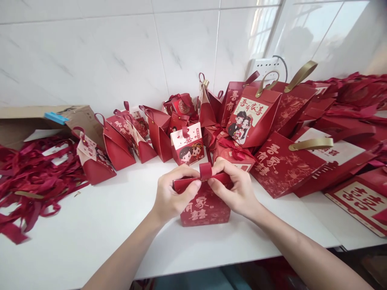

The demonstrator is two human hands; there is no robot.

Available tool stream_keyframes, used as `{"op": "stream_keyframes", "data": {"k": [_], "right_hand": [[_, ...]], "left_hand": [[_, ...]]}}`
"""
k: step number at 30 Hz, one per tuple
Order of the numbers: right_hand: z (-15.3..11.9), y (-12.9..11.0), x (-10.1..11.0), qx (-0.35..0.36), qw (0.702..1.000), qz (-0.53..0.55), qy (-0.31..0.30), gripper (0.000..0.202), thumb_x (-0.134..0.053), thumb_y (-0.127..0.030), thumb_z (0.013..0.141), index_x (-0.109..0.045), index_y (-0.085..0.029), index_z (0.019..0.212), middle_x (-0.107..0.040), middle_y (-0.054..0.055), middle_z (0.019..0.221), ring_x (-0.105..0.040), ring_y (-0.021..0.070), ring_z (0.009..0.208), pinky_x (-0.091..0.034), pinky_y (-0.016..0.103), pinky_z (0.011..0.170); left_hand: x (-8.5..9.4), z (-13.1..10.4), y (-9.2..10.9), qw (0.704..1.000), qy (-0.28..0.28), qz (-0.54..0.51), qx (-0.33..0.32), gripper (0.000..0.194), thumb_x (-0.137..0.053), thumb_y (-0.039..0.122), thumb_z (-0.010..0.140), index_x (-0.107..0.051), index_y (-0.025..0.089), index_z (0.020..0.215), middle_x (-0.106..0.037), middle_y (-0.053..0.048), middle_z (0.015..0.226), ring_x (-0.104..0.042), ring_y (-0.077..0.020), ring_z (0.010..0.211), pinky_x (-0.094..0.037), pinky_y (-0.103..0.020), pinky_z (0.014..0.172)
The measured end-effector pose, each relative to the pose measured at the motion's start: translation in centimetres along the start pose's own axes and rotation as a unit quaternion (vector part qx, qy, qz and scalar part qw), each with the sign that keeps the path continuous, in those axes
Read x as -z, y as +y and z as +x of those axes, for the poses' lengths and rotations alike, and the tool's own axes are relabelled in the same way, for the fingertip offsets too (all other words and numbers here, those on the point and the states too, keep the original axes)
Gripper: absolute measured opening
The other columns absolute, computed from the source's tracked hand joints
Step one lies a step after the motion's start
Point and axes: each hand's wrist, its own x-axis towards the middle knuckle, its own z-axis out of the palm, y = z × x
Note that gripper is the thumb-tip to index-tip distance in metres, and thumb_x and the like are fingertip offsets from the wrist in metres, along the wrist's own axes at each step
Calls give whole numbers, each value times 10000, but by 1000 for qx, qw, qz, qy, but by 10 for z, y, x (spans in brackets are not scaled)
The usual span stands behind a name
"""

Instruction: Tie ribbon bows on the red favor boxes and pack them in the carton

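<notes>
The red box (208, 207) in front says 家 and 囍, with 有 partly covered. The big picture box (252, 125) says 吾, 有 and 家, and the tilted box (286, 165) says 吾, 有, 家 and 囍. The far right box (359, 201) has a huge 囍, but the small words are too blurry.

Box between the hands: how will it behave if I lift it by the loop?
The box will probably keep its shape: its front is flat and crisp-edged. The loop, a thin bent band, will likely flex. The box seems light, given its thin top edges, though contents are hidden.
</notes>
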Motion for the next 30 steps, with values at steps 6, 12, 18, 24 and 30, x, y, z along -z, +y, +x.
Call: {"op": "stream_keyframes", "data": {"k": [6,12,18,24,30], "right_hand": [[-3,5,-2,46,997,-42,37,138,-538,-103,825,-548,-219,898,-616,3,818,-590,142,712,-484,270,644],[-12,24,-6,61,987,-110,101,326,-562,-162,844,-460,-233,1145,-581,24,884,-600,169,791,-523,303,710],[-11,41,-9,110,976,-154,104,455,-480,-198,894,-348,-208,1329,-420,160,1301,-454,272,1200,-498,443,894],[-14,38,-16,87,979,-184,-15,305,-433,-190,918,-403,-227,1219,-502,124,1156,-560,222,1044,-547,368,798],[-22,34,-28,72,964,-185,-174,152,-410,-138,889,-512,-198,986,-569,97,1003,-625,192,846,-545,344,727]], "left_hand": [[11,2,-11,988,-102,-111,24,308,-641,298,743,-596,213,1035,-676,-61,984,-647,-194,818,-530,-298,728],[38,13,-16,949,-264,15,172,361,-698,259,679,-624,190,1026,-704,-34,965,-651,-223,920,-526,-348,845],[71,-4,-5,983,94,110,115,248,-632,311,746,-642,176,954,-731,-48,942,-682,-251,888,-549,-371,827],[140,-63,-14,831,401,376,91,293,-713,389,669,-604,263,910,-715,-2,834,-690,-297,801,-573,-422,661],[154,-89,-19,751,364,544,83,535,-659,466,720,-514,163,1136,-630,-137,1002,-638,-364,883,-527,-543,699]]}}
